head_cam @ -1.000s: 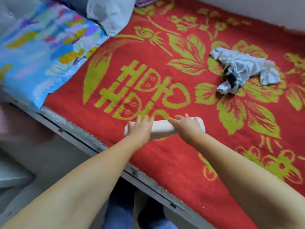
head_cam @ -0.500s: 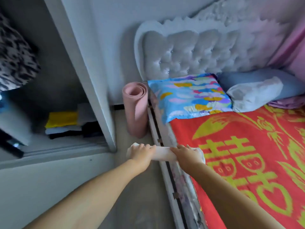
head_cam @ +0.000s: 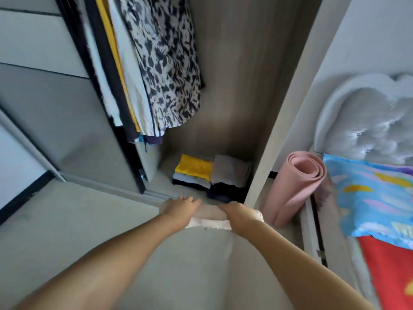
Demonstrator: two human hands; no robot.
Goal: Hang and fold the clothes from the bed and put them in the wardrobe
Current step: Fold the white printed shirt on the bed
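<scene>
I carry a folded pale pink-white garment (head_cam: 210, 221) in front of me, above the floor and just short of the open wardrobe (head_cam: 241, 86). My left hand (head_cam: 182, 209) grips its left end and my right hand (head_cam: 238, 217) grips its right end, fingers curled over the top. On the wardrobe floor lie two stacks of folded clothes: one topped with yellow (head_cam: 194, 167), one topped with grey (head_cam: 230, 170). Hanging clothes fill the upper left of the wardrobe, with a black-and-white patterned one (head_cam: 165, 63) in front.
A rolled pink mat (head_cam: 295, 189) stands between the wardrobe's side panel (head_cam: 279, 121) and the bed. The bed's tufted headboard (head_cam: 366, 124), a colourful pillow (head_cam: 375, 198) and the red blanket (head_cam: 388, 271) are at the right. A sliding door (head_cam: 55, 108) is at the left.
I have turned from the bed to face the open wardrobe. Both hands have lifted the folded garment off the red blanket and carried it to the wardrobe's opening.
</scene>
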